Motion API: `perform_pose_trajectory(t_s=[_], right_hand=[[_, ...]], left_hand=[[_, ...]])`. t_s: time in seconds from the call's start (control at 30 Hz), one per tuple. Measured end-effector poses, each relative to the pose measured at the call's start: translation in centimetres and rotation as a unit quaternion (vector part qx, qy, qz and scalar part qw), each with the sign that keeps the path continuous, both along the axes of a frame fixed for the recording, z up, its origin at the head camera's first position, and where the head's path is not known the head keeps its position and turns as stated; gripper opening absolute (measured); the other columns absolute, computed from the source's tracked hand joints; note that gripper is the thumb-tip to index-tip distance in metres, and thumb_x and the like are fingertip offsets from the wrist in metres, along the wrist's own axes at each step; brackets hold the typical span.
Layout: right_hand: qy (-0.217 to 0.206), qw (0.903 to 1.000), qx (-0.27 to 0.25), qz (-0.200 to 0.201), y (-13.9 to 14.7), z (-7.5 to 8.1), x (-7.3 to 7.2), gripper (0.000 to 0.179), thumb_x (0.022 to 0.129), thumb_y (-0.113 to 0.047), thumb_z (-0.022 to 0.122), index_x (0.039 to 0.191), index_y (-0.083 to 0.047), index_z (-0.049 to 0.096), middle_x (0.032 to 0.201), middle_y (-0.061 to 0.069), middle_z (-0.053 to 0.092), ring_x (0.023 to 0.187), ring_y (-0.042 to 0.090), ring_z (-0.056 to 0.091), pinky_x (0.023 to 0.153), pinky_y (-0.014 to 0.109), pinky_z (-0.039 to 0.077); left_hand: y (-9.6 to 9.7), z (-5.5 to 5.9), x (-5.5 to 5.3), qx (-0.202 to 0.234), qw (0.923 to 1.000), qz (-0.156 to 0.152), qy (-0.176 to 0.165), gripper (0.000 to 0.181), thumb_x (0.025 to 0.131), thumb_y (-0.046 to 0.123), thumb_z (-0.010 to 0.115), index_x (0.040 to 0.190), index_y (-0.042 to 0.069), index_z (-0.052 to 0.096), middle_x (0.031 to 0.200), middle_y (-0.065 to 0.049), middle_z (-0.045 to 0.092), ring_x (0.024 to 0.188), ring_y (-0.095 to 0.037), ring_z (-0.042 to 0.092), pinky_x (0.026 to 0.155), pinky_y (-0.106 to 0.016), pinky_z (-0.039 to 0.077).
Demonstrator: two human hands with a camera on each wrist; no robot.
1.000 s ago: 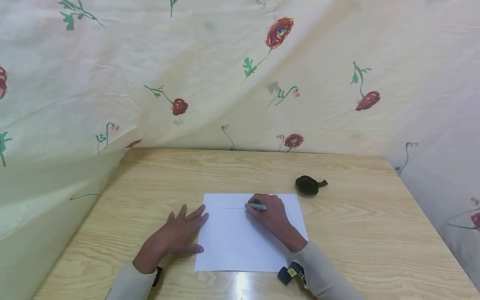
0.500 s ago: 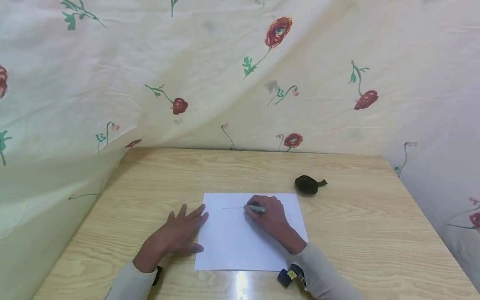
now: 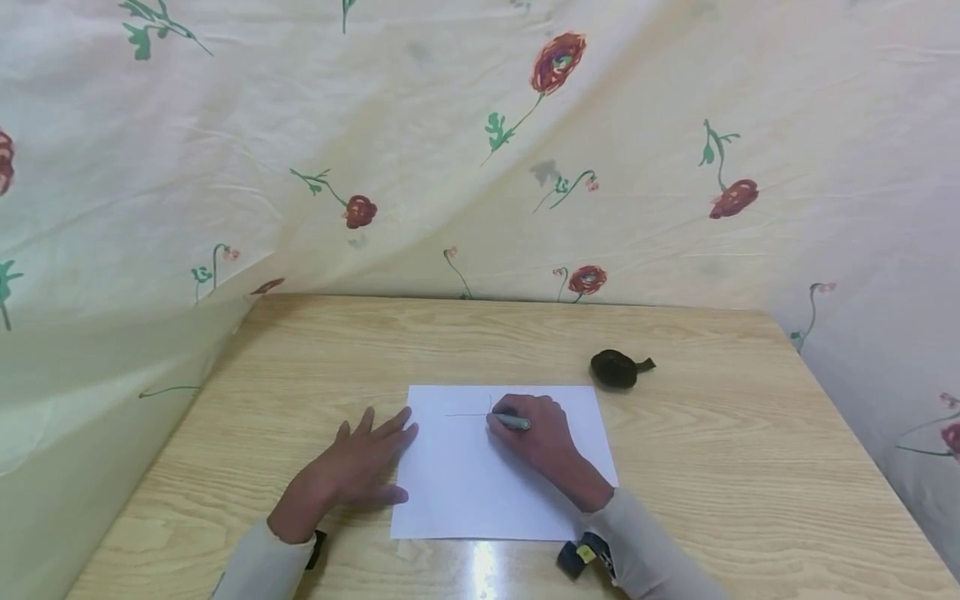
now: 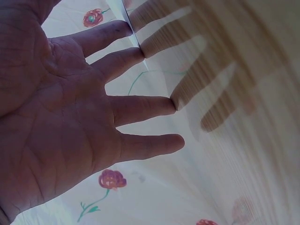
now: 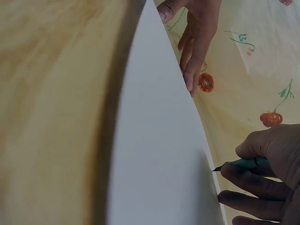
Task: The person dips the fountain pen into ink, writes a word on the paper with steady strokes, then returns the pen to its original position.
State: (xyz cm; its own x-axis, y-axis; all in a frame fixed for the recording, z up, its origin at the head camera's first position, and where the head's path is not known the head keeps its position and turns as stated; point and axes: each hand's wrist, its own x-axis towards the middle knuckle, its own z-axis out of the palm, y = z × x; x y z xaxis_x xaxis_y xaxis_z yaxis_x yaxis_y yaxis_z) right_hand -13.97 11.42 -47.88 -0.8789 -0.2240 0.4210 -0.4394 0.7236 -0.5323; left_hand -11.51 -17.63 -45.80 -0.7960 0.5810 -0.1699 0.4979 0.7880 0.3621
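A sheet of white paper lies on the wooden table, bearing a thin horizontal line and a short vertical stroke near its top. My right hand pinches a green pen between thumb and fingers. In the right wrist view the dark tip of the pen is right at the paper. My left hand lies with fingers spread, its fingertips and thumb on the left edge of the sheet. The left wrist view shows the palm of this hand and its straight fingers from below.
A black rounded object with a short tab lies beyond the paper's upper right corner. The wooden table runs back to a floral cloth that hangs behind and at both sides. A dark device is at the right wrist.
My right hand with the pen has shifted slightly down toward the horizontal line, and the vertical stroke shows a little more. The left hand stays in place.
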Motion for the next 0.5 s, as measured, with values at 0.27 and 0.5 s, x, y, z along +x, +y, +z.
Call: perform_pose_trajectory(t_s=[0.27, 0.5], right_hand=[[0.007, 0.9998, 0.021, 0.002, -0.25, -0.06, 0.48, 0.006, 0.079, -0.013, 0.076, 0.077, -0.019, 0.075, 0.069, -0.01, 0.07, 0.056, 0.003, 0.054, 0.053, 0.023, 0.046], [0.016, 0.9994, 0.029, 0.005, -0.42, -0.01, 0.77, 0.006, 0.078, -0.012, 0.076, 0.077, -0.017, 0.075, 0.068, -0.008, 0.07, 0.055, 0.004, 0.054, 0.052, 0.022, 0.045]], left_hand=[[0.04, -0.04, -0.03, -0.005, 1.0, 0.003, -0.004, 0.087, 0.083, 0.039, 0.08, 0.152, 0.007, 0.039, 0.163, -0.013, 0.024, 0.139, -0.062, 0.015, 0.101, -0.081, 0.015], [0.09, -0.02, -0.06, -0.009, 0.9999, 0.004, -0.008, 0.086, 0.083, 0.039, 0.079, 0.153, 0.007, 0.039, 0.163, -0.013, 0.024, 0.14, -0.062, 0.015, 0.102, -0.081, 0.015]])
